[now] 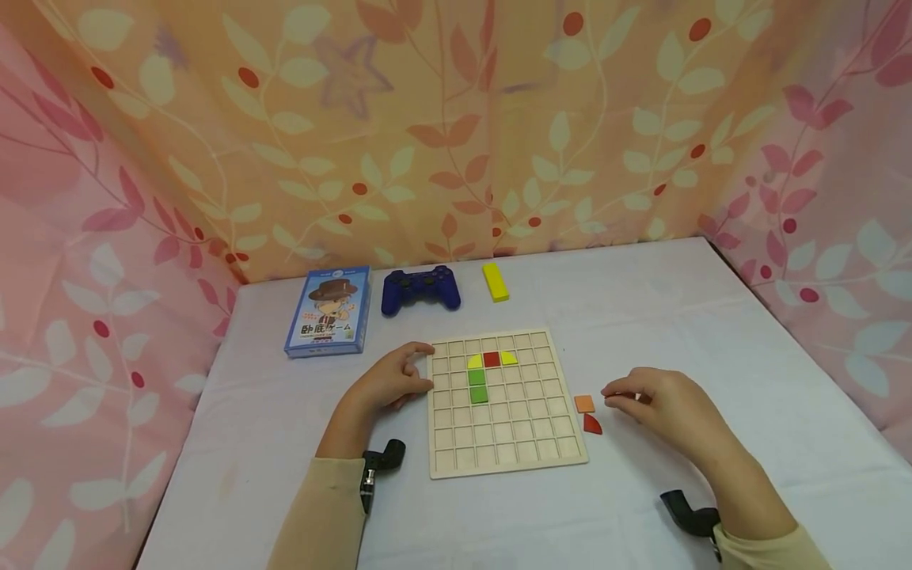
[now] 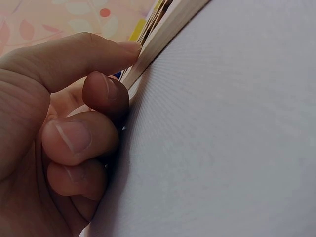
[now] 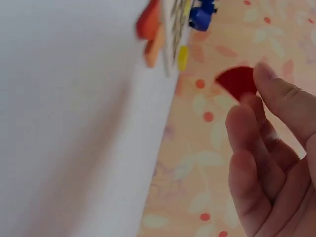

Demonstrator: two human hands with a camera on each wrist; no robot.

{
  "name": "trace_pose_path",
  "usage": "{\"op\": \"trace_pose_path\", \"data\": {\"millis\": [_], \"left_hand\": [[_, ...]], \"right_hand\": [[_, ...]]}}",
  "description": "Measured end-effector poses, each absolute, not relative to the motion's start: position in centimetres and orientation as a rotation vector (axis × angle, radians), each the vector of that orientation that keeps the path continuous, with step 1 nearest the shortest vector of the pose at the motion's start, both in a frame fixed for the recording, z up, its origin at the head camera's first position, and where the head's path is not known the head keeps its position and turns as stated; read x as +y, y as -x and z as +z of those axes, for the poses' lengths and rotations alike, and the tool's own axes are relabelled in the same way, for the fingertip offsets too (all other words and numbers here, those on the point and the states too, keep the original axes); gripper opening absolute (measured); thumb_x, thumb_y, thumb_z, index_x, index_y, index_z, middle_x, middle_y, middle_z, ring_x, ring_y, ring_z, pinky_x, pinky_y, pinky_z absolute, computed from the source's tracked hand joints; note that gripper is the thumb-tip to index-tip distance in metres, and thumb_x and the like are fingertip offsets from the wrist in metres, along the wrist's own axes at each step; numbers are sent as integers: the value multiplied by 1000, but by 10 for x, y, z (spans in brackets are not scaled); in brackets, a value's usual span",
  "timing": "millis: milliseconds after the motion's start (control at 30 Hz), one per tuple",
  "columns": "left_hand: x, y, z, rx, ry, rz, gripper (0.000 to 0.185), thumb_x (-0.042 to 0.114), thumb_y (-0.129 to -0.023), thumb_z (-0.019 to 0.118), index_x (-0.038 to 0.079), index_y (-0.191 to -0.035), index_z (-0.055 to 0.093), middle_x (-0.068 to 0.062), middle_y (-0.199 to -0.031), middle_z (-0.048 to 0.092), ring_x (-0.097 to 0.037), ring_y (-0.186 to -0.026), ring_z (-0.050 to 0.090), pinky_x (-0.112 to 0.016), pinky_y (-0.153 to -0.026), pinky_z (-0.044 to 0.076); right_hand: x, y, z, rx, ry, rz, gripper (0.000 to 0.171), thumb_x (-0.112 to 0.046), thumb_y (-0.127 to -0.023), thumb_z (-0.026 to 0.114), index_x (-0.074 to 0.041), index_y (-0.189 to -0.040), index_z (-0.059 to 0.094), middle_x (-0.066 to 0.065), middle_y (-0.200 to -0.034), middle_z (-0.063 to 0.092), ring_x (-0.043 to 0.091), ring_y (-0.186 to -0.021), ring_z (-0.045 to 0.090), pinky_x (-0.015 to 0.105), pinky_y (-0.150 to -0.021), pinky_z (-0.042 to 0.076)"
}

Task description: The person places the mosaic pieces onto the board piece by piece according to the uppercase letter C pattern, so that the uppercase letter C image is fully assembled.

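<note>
**A:** Left hand (image 1: 390, 381) sits at the left edge of the wooden grid board (image 1: 503, 402), thumb on the board's upper left corner, other fingers curled under against the desk (image 1: 641, 301). Left wrist view confirms it: thumb tip on the board's edge, fingers tucked.

**B:** Right hand?

**A:** Right hand (image 1: 659, 404) is right of the board, fingers pinched together on a red quarter-round piece (image 3: 238, 82). Only the right wrist view shows that piece; from the head view it's hidden by the fingers.

**B:** What's around the board?

**A:** Just right of the board: orange square tile (image 1: 584, 404) and a red quarter-round tile (image 1: 591, 424), both flat on the desk, between the board and the right hand. Behind the board: blue card box (image 1: 329, 310) at far left, dark blue game controller (image 1: 420, 290) in the middle, yellow block (image 1: 495, 281) to its right. Nothing lies between either hand and the board.

**B:** On the board itself?

**A:** Top rows: yellow quarter-round, red square (image 1: 492, 359), yellow quarter-round in a line, two green squares (image 1: 477, 385) stacked below the left one.

**B:** Materials?

**A:** Board is pale wood with a square recessed grid. Tiles are flat and matte, desk cover is smooth white cloth, floral fabric on the walls.
</note>
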State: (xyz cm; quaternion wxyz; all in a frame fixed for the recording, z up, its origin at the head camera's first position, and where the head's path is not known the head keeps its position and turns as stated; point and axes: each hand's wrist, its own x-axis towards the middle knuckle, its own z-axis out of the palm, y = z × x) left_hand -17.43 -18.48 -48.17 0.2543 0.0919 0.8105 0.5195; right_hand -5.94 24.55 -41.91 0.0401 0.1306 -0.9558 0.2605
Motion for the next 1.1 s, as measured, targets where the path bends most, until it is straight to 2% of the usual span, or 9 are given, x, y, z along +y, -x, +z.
{"op": "trace_pose_path", "data": {"millis": [133, 300, 467, 667, 767, 967, 1033, 1100], "left_hand": [[-185, 174, -481, 2200, -240, 1416, 63, 11, -90, 78, 15, -146, 50, -2, -58, 53, -13, -38, 39, -28, -41, 34], [-185, 173, -479, 2195, -227, 1415, 63, 11, -90, 78, 16, -146, 50, -2, -58, 53, -13, -38, 39, -27, -41, 34], [-184, 173, -479, 2198, -211, 1412, 63, 11, -89, 79, 17, -145, 51, -2, -59, 53, -13, -39, 40, -27, -41, 34], [-184, 173, -480, 2199, -225, 1409, 63, 12, -89, 79, 16, -145, 51, -2, -59, 53, -13, -39, 40, -28, -41, 34], [-185, 174, -480, 2206, -231, 1402, 63, 12, -89, 79, 17, -145, 51, -2, -59, 52, -13, -39, 40, -28, -41, 34], [-185, 175, -480, 2208, -224, 1395, 63, 11, -89, 79, 17, -145, 51, -1, -58, 52, -13, -39, 40, -27, -41, 34], [-185, 175, -480, 2207, -226, 1396, 63, 11, -89, 79, 16, -145, 51, -1, -58, 52, -13, -39, 40, -27, -41, 34], [-185, 175, -480, 2208, -230, 1397, 63, 11, -89, 79, 16, -145, 51, -2, -58, 52, -13, -39, 40, -27, -41, 34]], "right_hand": [[233, 65, -405, -2847, -483, 987, 20, -9, -86, 83, -22, -101, 81, -16, -91, 73, 2, -73, 65, 23, -66, 53], [220, 75, -395, -2673, -530, 1205, 20, -2, -87, 80, -14, -103, 81, -5, -98, 77, 7, -87, 72, 19, -73, 56], [208, 85, -384, -2539, -509, 1306, 21, 4, -84, 81, -8, -102, 80, 3, -97, 76, 7, -83, 72, 17, -73, 55], [191, 92, -368, -2468, -325, 1432, 15, -8, -87, 83, -5, -102, 80, 6, -97, 76, 9, -84, 72, 18, -75, 56], [181, 97, -362, -2411, -204, 1531, 18, -16, -90, 82, -4, -102, 78, 7, -97, 75, 11, -84, 73, 18, -77, 55], [169, 106, -361, -2317, -238, 1704, 44, -9, -97, 72, -8, -139, 62, 15, -101, 64, 19, -88, 72, 21, -82, 55], [168, 108, -362, -2351, -281, 1704, 46, -7, -99, 68, -10, -144, 59, 15, -102, 62, 19, -89, 71, 20, -83, 54], [168, 109, -364, -2388, -308, 1712, 41, -7, -101, 66, -8, -142, 61, 15, -103, 62, 17, -90, 70, 19, -83, 54]]}}
